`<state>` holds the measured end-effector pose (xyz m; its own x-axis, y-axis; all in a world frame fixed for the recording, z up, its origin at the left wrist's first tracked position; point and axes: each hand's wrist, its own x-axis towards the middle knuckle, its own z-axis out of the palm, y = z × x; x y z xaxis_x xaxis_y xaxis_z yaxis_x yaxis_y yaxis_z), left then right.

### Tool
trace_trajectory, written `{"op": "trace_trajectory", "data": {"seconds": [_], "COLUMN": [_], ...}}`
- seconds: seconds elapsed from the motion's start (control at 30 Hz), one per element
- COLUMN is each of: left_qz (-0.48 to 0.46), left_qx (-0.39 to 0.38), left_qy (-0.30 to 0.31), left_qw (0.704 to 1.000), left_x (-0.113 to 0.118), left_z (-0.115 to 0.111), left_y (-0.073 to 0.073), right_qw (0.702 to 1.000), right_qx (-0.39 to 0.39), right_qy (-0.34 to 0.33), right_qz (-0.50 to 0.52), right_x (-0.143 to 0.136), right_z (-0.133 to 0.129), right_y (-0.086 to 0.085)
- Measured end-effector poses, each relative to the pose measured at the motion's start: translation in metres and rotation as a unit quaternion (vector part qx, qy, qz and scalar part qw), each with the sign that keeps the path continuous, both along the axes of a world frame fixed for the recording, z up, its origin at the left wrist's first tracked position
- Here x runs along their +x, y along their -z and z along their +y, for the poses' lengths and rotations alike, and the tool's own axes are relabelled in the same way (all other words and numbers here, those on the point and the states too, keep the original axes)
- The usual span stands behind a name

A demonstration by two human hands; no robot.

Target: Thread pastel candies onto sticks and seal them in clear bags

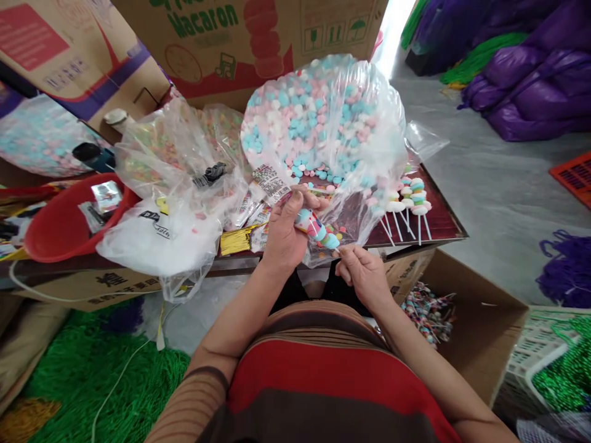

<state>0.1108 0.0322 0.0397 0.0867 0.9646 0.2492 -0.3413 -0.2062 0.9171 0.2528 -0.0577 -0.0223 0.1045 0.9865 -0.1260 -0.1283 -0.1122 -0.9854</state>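
Note:
My left hand (284, 234) is closed around a small printed plastic wrapper (308, 223). Part of a marshmallow skewer (329, 240) with pastel puffs sits inside the wrapper, its lower puffs sticking out toward the right. Between thumb and fingers, my right hand (362, 271) pinches the white stick of that skewer; most of the stick is hidden. Behind both hands lies a big clear bag of pink, white and blue marshmallows (318, 117). Several bare marshmallow skewers (418, 197) rest at the table's right end, sticks facing me. A yellow bundle of ties (235, 242) lies left of my left hand.
A red bowl (50, 227) and a white plastic bag (161, 240) occupy the table's left side. Below right stands an open cardboard box (480, 326) holding wrapped sweets (429, 311). A large carton (295, 37) rises behind the bags. Green strands (115, 363) cover the floor at left.

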Motion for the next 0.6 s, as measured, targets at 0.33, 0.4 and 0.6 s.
{"op": "trace_trajectory", "data": {"seconds": [0.33, 0.4, 0.6], "left_qz": [-0.157, -0.151, -0.115], "left_qx": [-0.092, -0.098, -0.114], "left_qy": [0.025, 0.029, 0.043], "left_qw": [0.983, 0.983, 0.986], "left_x": [0.007, 0.009, 0.008], "left_z": [-0.007, -0.009, -0.010], "left_y": [-0.011, -0.011, -0.010], "right_qw": [0.995, 0.999, 0.995], "right_qx": [0.070, 0.039, -0.020], "right_qy": [0.056, 0.035, -0.039], "right_qz": [-0.039, -0.008, 0.091], "right_x": [-0.008, -0.011, -0.018], "right_z": [0.002, 0.002, 0.006], "right_y": [0.003, 0.002, -0.010]}}
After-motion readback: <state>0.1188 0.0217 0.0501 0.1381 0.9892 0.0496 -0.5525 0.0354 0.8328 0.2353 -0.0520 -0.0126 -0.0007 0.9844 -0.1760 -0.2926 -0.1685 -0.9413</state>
